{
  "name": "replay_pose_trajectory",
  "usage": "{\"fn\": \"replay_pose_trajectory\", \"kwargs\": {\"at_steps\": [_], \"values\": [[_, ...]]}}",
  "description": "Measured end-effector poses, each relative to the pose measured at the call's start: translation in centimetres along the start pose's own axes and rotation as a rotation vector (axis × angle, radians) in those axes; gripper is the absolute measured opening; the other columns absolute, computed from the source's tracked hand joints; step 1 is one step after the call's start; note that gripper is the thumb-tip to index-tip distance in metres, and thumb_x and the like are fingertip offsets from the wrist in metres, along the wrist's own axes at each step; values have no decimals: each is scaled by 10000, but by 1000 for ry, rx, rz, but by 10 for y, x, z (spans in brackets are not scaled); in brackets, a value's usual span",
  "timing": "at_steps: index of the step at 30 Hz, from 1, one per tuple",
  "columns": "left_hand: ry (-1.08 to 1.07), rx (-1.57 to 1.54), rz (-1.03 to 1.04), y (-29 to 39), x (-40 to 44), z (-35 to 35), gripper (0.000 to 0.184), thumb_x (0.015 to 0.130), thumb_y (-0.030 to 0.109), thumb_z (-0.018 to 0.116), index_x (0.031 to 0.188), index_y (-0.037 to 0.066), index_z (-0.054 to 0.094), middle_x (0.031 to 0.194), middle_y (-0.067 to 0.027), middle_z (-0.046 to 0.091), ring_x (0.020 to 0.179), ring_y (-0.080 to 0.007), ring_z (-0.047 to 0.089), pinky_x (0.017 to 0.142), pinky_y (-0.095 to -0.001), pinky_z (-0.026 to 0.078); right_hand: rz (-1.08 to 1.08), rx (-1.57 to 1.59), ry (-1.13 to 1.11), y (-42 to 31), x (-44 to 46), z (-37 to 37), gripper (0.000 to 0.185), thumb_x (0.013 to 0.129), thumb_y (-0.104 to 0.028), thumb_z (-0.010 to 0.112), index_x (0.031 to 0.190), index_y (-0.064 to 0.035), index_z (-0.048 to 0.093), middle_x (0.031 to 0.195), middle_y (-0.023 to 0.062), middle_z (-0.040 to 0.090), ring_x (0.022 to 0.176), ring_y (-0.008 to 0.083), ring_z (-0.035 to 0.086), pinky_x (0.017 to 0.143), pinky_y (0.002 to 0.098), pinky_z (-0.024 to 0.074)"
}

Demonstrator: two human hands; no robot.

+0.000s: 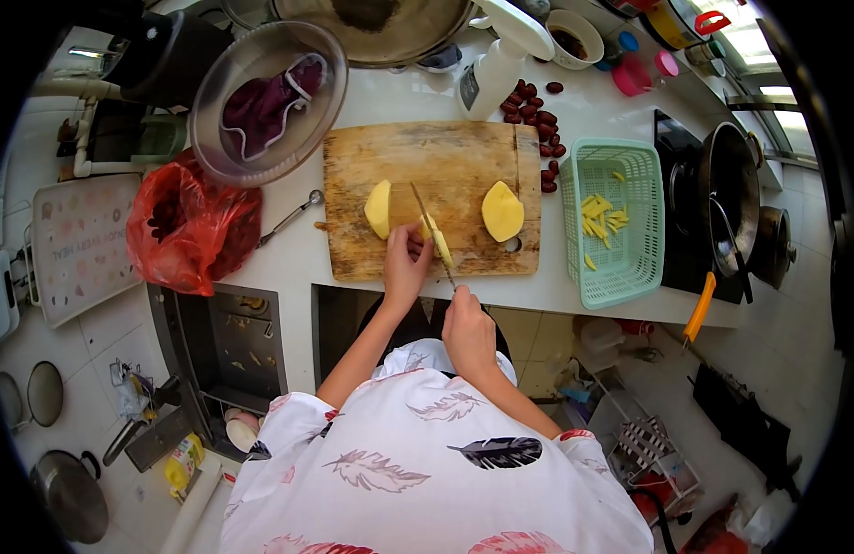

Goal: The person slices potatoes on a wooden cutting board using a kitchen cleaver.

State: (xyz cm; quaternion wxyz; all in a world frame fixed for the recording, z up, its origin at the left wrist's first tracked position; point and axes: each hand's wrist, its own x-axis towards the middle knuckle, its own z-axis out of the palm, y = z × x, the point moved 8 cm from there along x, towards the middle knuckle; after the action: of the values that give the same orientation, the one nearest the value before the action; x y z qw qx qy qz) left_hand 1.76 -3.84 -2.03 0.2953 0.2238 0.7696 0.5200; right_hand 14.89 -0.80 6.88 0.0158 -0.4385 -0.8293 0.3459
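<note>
My right hand (469,328) is wrapped round the handle of a kitchen knife (421,202), whose blade points away from me over the wooden cutting board (427,152). Bent fingers of my left hand (405,261) press on a piece of peeled potato, mostly hidden, just left of the blade. Pale cut potato slices (439,242) lie against the blade's right side. A larger potato chunk (378,210) rests farther up on the left of the board. On the right sits another potato chunk (502,211), cut face up.
Right of the board stands a green plastic basket (575,268) with potato strips (600,220). Red dates (543,118) and a white spray bottle (496,69) are behind. Leftward are a red plastic bag (191,231), measuring spoon (293,217) and clear basin (210,111). A wok (730,185) sits far right.
</note>
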Motion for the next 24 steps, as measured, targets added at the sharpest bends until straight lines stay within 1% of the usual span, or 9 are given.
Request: {"fn": "replay_pose_trajectory", "kwargs": {"at_steps": [1,3,10,13,15,16,18,22,24], "values": [[-2,-1,-1,0,0,0,251,843,46,606,1075,0,521,854,-44,455,672,-105,495,590,-230,442,2,-1,0,1,1,1,90,817,-8,515,847,4,431,711,210,548,595,408,565,511,460,463],[-4,1,-9,-1,0,0,250,844,50,607,1073,-5,520,851,-49,455,673,-107,499,592,-233,444,-6,-36,-33,3,5,8,122,799,-29,527,866,4,432,683,201,538,571,379,583,500,449,482],[-5,18,-8,-4,1,0,254,844,69,618,1062,-16,521,847,-68,458,658,-131,512,595,-258,448,50,-37,-69,18,28,30,118,801,-34,517,869,11,432,720,233,585,605,403,594,522,476,478],[-7,68,29,-4,3,3,269,842,96,625,1063,-11,513,851,-71,464,654,-150,519,603,-277,450,39,-26,-45,21,31,22,101,824,-54,504,867,8,437,730,242,587,615,409,590,528,482,473],[10,128,-4,-5,1,4,286,843,125,626,1066,0,497,855,-72,471,653,-157,522,609,-286,449,2,33,40,21,30,12,98,872,-68,487,851,-2,417,651,255,559,588,445,552,494,505,429],[9,128,0,-4,1,3,286,843,125,626,1066,0,497,855,-72,471,653,-157,522,609,-286,449,2,33,44,23,28,9,98,872,-68,487,851,-2,417,651,255,559,588,445,552,494,505,429],[16,165,30,0,1,2,300,843,145,625,1070,12,481,864,-73,479,649,-159,525,605,-283,448,68,17,-18,32,25,10,91,867,-86,474,851,-5,437,708,247,578,638,431,575,540,501,455],[1,167,14,0,1,3,296,844,145,624,1071,19,480,867,-75,484,654,-160,531,607,-287,448,33,20,16,34,24,6,91,864,-85,476,844,-7,434,713,235,585,643,434,574,552,506,454],[15,210,14,1,1,2,297,848,160,620,1071,23,482,877,-82,494,663,-179,542,613,-298,452,31,-42,-10,30,30,7,87,862,-86,479,846,-13,436,729,226,590,645,429,575,558,509,453]]}}
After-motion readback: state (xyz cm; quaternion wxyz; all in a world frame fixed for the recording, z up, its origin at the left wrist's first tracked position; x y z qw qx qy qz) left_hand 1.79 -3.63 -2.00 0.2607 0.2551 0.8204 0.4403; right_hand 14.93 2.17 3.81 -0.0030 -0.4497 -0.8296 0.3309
